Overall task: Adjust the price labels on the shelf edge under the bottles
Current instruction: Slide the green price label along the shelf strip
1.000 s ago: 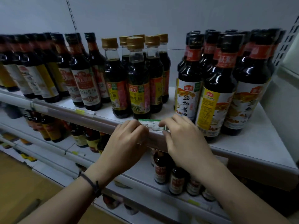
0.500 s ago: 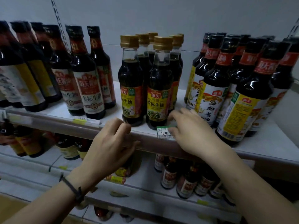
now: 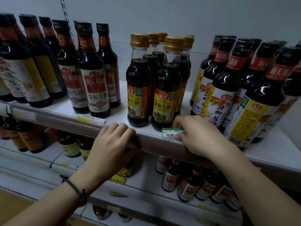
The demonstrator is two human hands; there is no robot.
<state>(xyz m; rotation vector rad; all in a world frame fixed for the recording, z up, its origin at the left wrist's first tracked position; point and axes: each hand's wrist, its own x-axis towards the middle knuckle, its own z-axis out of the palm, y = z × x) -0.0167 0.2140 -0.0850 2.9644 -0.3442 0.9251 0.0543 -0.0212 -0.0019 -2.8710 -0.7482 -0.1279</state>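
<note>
A white and green price label reading 10.00 sits on the shelf edge strip, just below the gold-capped soy sauce bottles. My right hand pinches the label's right end between thumb and fingers. My left hand curls over the strip to the label's left, fingers hooked on the edge and holding no label. A second label with a yellow band lies in the strip further left, under the red-labelled bottles.
Dark bottles with yellow labels crowd the shelf on the right, close to my right wrist. More dark bottles stand at the far left. Lower shelves hold smaller bottles and more yellow tags.
My left hand has slid left, away from the label, and now hooks over the strip. The 10.00 label is uncovered. My right hand stays on its right end. The view moved closer.
</note>
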